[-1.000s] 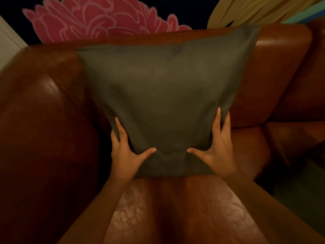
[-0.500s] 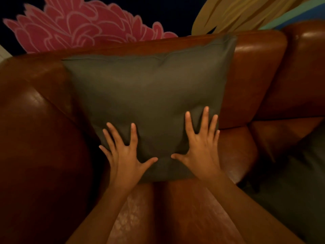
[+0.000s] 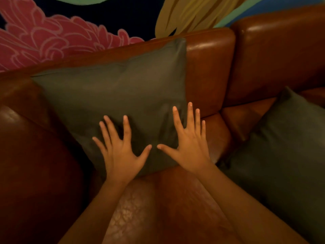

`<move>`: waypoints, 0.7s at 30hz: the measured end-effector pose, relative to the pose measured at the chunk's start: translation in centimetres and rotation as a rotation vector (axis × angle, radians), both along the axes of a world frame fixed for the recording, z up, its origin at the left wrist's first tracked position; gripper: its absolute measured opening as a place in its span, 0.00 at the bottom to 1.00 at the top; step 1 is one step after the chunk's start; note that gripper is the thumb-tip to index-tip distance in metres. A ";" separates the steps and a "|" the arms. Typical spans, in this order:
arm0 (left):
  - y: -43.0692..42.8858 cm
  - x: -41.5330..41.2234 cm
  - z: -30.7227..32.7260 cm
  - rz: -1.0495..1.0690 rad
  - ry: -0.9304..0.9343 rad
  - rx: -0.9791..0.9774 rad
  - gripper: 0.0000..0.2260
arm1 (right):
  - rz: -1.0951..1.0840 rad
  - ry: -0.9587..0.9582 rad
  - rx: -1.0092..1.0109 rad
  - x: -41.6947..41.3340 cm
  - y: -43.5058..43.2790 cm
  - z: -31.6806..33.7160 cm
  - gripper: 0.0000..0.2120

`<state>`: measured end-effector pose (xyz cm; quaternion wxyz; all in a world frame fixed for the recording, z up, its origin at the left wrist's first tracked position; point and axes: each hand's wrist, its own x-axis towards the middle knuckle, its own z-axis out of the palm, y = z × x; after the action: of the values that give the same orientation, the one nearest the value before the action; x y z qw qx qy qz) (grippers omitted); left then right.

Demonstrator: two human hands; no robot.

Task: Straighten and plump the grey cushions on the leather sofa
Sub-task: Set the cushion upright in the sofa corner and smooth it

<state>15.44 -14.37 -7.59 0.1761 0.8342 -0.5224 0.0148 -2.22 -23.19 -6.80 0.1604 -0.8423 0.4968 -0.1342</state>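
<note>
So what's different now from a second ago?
Both hands let go of the square grey cushion's lower corners; left hand and right hand now lie flat, fingers spread, on its front. A second grey cushion has come into view. The first cushion stays propped against the brown leather sofa.

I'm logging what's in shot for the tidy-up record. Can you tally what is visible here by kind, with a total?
Grey cushions: 2, one against the sofa back and one at the right
Hands: 2, left hand and right hand, both spread flat on the first cushion
Leather sofa: 1
Wall mural: 1
Total: 6
</note>
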 end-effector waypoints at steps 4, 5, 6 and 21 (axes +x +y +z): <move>-2.5 -3.0 2.4 -0.154 -0.007 -0.055 0.42 | -0.117 0.012 0.007 -3.2 0.3 1.0 0.53; -2.8 -3.7 2.9 -0.200 -0.007 -0.070 0.41 | -0.151 0.010 0.015 -4.1 0.4 1.2 0.53; -3.2 -4.4 3.3 -0.247 -0.011 -0.082 0.39 | -0.184 -0.005 0.022 -5.2 0.5 1.6 0.54; -13.7 -23.8 6.3 -0.711 0.047 0.250 0.43 | -0.872 -0.140 0.215 -27.4 -1.8 3.7 0.56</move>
<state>-8.31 -28.05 -1.24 0.0791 0.6159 -0.7730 -0.1301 -29.61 -25.02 -3.14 0.2084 -0.5218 0.8043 -0.1937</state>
